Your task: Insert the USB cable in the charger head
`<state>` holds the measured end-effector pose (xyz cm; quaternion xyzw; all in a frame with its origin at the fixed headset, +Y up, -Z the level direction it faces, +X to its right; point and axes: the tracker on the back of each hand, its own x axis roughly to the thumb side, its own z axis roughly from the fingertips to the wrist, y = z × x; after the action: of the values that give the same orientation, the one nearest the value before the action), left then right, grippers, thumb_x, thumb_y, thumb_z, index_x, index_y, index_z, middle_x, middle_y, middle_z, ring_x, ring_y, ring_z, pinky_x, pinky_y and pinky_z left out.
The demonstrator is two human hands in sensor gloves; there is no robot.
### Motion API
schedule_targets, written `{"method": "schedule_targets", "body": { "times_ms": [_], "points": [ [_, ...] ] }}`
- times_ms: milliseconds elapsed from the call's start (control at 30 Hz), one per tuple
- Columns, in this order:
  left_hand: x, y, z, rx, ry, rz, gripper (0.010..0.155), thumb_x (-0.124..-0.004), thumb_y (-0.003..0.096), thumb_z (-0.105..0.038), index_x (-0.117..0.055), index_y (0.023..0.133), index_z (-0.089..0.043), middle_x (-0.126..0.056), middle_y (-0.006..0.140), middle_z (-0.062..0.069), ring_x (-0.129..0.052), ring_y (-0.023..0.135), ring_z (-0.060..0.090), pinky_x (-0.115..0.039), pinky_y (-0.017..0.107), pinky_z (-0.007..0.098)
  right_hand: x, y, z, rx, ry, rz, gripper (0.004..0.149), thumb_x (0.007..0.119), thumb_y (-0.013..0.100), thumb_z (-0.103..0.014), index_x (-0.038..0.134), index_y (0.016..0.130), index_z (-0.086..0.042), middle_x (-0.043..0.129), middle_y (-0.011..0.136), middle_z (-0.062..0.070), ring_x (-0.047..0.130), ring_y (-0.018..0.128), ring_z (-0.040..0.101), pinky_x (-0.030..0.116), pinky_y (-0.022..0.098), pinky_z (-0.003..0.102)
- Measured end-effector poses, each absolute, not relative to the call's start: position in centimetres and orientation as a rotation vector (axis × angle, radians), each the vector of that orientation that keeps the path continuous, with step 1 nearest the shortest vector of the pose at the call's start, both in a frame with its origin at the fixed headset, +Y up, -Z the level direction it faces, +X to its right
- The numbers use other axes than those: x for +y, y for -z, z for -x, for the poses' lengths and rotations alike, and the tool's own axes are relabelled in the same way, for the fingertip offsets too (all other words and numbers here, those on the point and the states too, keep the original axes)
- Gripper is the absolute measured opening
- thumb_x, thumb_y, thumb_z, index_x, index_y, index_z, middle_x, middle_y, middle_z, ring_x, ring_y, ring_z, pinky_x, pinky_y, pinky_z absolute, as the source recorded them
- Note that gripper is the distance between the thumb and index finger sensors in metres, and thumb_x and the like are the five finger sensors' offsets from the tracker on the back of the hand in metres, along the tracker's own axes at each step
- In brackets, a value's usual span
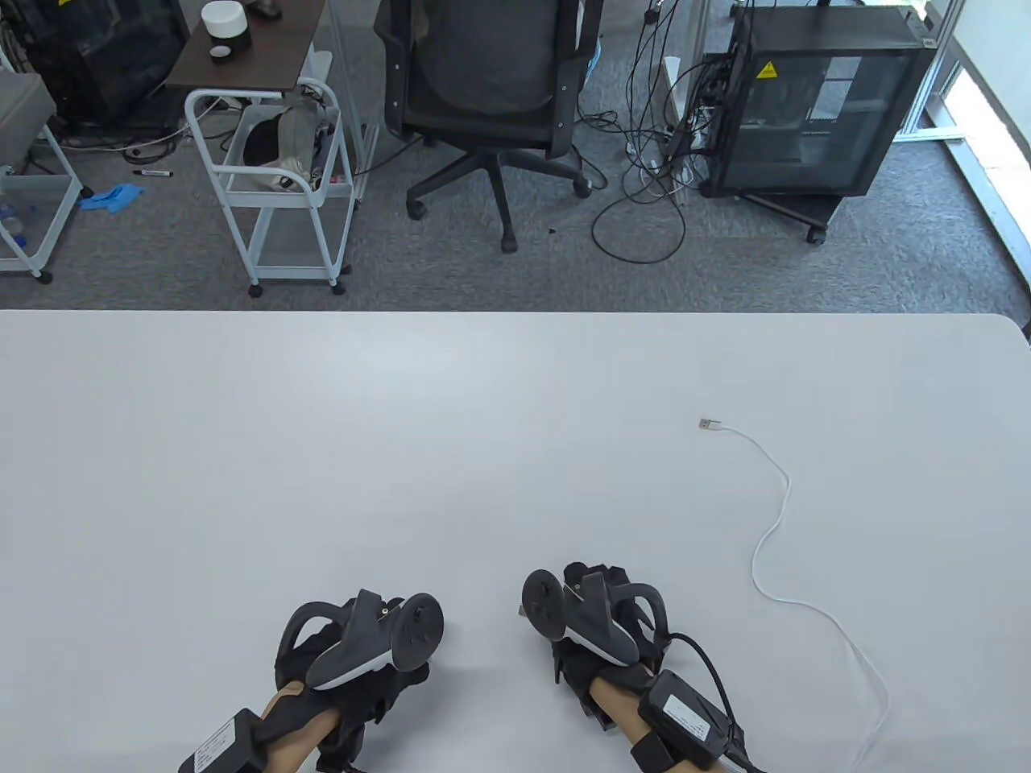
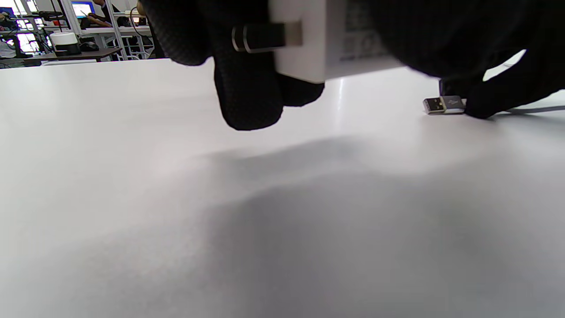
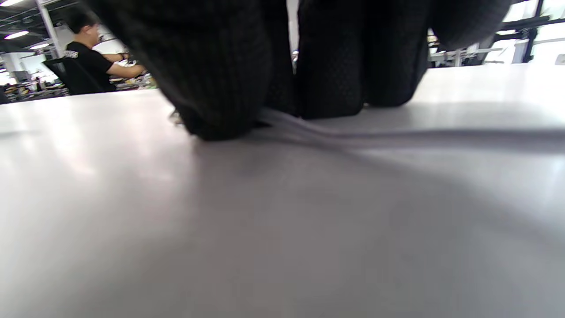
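My left hand (image 1: pixel 362 648) holds a white charger head (image 2: pixel 318 48) just above the table, with its dark metal prong (image 2: pixel 265 37) pointing left in the left wrist view. The tracker hides the charger in the table view. My right hand (image 1: pixel 592 624) presses down on the white USB cable (image 3: pixel 335 134) at the table surface and pinches it just behind the silver USB plug (image 2: pixel 441 105). The plug lies on the table, pointing toward the left hand and a short way from the charger. The cable (image 1: pixel 777 531) curves away to the right, and its other end (image 1: pixel 707 423) lies free on the table.
The white table (image 1: pixel 322 451) has its far edge in mid-frame. Beyond it on the floor stand an office chair (image 1: pixel 491 88), a white trolley (image 1: pixel 274 177) and a black cabinet (image 1: pixel 813 105) with loose cords.
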<state>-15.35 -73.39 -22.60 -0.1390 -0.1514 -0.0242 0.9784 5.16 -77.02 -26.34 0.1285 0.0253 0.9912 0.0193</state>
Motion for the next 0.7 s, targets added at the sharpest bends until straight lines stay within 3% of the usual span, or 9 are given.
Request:
{"method": "schedule_targets", "body": {
  "times_ms": [133,267,400,700],
  "points": [
    [-73.4,22.5,15.1,-0.309,0.053,0.281,0.077,-0.081,0.0153,-0.052,-0.064,0.088,-0.035,-0.091,0.085,-0.012,-0.104,0.072,0.011,-0.073,0.075,0.038,-76.4,26.1,-5.9,0.041,-3.055,-0.455,0.039,0.084,0.032,-0.039,0.086,0.065,-0.019,0.096,0.076,0.006,0.091,0.077,0.036,0.065,0.063,0.057],
    [-73.4,22.5,15.0,-0.317,0.054,0.274,0.077,-0.081,0.0151,-0.052,-0.065,0.088,-0.036,-0.090,0.086,-0.012,-0.104,0.073,0.011,-0.073,0.076,0.037,-74.2,26.5,-7.7,-0.024,-2.845,-0.412,0.039,0.083,0.031,-0.041,0.086,0.064,-0.019,0.108,0.057,0.003,0.105,0.061,0.031,0.071,0.058,0.055],
    [-73.4,22.5,14.9,-0.314,0.069,0.275,0.077,-0.081,0.0152,-0.052,-0.064,0.088,-0.037,-0.090,0.086,-0.013,-0.104,0.074,0.011,-0.072,0.076,0.038,-72.3,26.3,-9.0,-0.075,-2.722,-0.386,0.041,0.081,0.032,-0.043,0.086,0.062,-0.016,0.108,0.049,0.000,0.107,0.054,0.029,0.073,0.057,0.054],
    [-72.9,22.2,14.8,-0.330,0.021,0.214,0.077,-0.081,0.0164,-0.052,-0.062,0.089,-0.037,-0.086,0.089,-0.013,-0.102,0.075,0.010,-0.070,0.078,0.038,-72.0,25.2,-7.3,0.012,-2.621,-0.514,0.040,0.083,0.031,-0.044,0.089,0.059,-0.015,0.110,0.037,-0.002,0.111,0.044,0.026,0.077,0.053,0.052]
  ]
}}
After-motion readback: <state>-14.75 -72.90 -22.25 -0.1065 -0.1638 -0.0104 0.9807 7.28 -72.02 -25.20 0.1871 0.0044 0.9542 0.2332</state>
